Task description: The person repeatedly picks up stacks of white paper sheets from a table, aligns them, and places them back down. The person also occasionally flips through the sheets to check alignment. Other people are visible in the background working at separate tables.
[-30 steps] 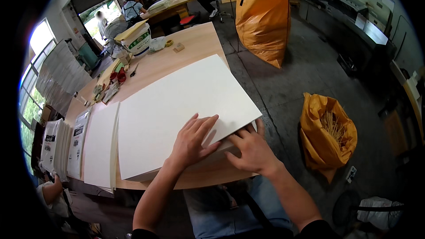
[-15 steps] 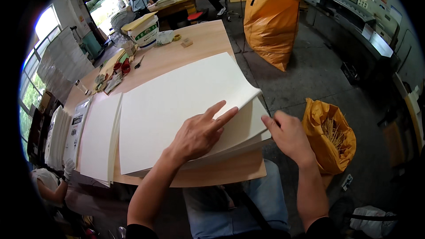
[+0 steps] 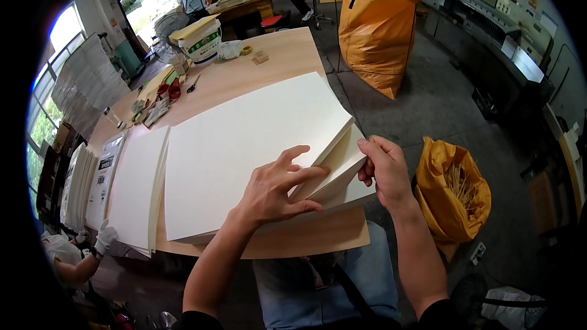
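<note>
A large stack of white paper sheets (image 3: 244, 140) lies before me on the wooden table. Its right-hand corner is lifted, with a gap between an upper layer and the sheets below. My right hand (image 3: 389, 168) pinches the corner of the lower sheets between thumb and curled fingers and bends it upward. My left hand (image 3: 275, 186) is spread over the near right edge of the stack. One of its fingers reaches into the gap, and the thumb lies along the sheets' side. A thinner pile of white sheets (image 3: 137, 183) lies to the left.
On the table (image 3: 287, 55) are a white bucket (image 3: 200, 41), a tape roll (image 3: 246, 51), scissors (image 3: 193, 84) and gloves (image 3: 158, 112). A co-worker's gloved hand (image 3: 106, 237) is at the left edge. Orange sacks (image 3: 374, 36) stand on the floor to the right.
My right hand has moved slightly up and bent the lower corner upward. The gap between the layers has widened, and my left hand's finger now sits inside it. The co-worker's gloved hand has shifted.
</note>
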Tool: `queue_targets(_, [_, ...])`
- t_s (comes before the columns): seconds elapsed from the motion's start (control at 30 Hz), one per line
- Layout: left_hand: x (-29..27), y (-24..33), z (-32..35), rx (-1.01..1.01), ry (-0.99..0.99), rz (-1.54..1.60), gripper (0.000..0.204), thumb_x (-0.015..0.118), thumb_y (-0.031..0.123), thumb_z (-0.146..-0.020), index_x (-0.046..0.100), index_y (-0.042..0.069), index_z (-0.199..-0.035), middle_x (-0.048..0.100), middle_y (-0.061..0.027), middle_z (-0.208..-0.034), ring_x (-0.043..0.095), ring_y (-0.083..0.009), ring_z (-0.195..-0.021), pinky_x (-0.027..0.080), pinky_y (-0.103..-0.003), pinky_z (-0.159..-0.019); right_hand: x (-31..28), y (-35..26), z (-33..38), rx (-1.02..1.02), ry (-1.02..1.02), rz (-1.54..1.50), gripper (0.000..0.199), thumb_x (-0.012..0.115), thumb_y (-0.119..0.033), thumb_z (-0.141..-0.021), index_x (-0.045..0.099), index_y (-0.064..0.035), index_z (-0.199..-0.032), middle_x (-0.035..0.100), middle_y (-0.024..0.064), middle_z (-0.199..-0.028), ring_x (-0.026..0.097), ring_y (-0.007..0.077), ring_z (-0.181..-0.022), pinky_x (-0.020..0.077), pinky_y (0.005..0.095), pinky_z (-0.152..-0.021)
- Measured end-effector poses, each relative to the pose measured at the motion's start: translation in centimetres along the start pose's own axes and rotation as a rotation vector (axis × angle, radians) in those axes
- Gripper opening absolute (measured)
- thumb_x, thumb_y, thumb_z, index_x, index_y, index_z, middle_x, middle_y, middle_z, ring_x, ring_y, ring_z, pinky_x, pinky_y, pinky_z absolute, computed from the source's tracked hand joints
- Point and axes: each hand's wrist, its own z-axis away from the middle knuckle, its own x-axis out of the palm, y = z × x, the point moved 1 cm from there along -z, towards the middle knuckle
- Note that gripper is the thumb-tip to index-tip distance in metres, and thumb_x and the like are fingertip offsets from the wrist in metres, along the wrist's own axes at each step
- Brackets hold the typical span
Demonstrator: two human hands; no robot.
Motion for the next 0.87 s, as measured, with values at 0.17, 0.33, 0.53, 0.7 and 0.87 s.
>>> queue_targets(0.17, [-0.2, -0.5, -0.3, -0.022, -0.042, 0.049, 0.052, 0.087, 0.044, -0.069, 0.072, 0.027, -0.116, 0.058, -0.0132, -0.135, 0.072, -0.0298, -0.095, 0.058, -0.037, -0.075, -0.3, 0.8, 0.1, -0.007, -0.002, -0.071, 0.036, 0.058, -0.024, -0.099, 0.047, -0.0116, -0.067, 0.046, -0.003, -0.058, 0.05, 0.0073, -0.051, 0.0365, 0.0229, -0.045])
queue_targets(0.33, [-0.8, -0.7, -0.5, -0.008, -0.117, 0.068, 0.049, 0.082, 0.039, -0.078, 0.07, 0.028, -0.123, 0.055, -0.0147, -0.14, 0.071, -0.0314, -0.096, 0.058, -0.038, -0.076, -0.6, 1.0, 0.1, -0.025, -0.009, -0.061, 0.039, 0.059, -0.03, -0.1, 0.049, -0.0108, -0.067, 0.047, -0.0027, -0.057, 0.05, 0.0072, -0.05, 0.0367, 0.0226, -0.044])
queue_targets(0.53, [-0.8, -0.2, -0.4, -0.05, -0.244, -0.044, 0.063, 0.067, 0.038, -0.092, 0.044, 0.031, -0.15, 0.046, -0.019, -0.15, 0.066, -0.0342, -0.109, 0.054, -0.044, -0.089, -0.1, 1.5, 0.1, -0.351, 0.077, 0.569, 0.053, 0.06, -0.054, -0.098, 0.049, -0.01, -0.071, 0.05, -0.0025, -0.06, 0.05, 0.0063, -0.053, 0.0371, 0.022, -0.046])
queue_targets(0.7, [-1.2, -0.5, -0.3, -0.045, -0.223, -0.001, 0.081, 0.067, 0.037, -0.093, 0.025, 0.016, -0.158, 0.045, -0.0209, -0.149, 0.065, -0.0349, -0.111, 0.051, -0.046, -0.094, 0.1, 0.7, 0.8, -0.142, 0.034, 0.177, 0.061, 0.049, -0.067, -0.097, 0.043, -0.012, -0.071, 0.047, -0.0013, -0.061, 0.049, 0.0071, -0.054, 0.0378, 0.0218, -0.047])
queue_targets(0.87, [-0.7, -0.9, -0.3, -0.057, -0.225, 0.033, 0.092, 0.073, 0.04, -0.088, 0.021, 0.011, -0.159, 0.045, -0.0227, -0.149, 0.065, -0.0334, -0.114, 0.049, -0.045, -0.099, -0.1, 1.0, 1.1, -0.135, 0.057, 0.093, 0.062, 0.046, -0.069, -0.096, 0.04, -0.0132, -0.07, 0.045, 0.001, -0.062, 0.051, 0.0105, -0.055, 0.039, 0.0233, -0.047])
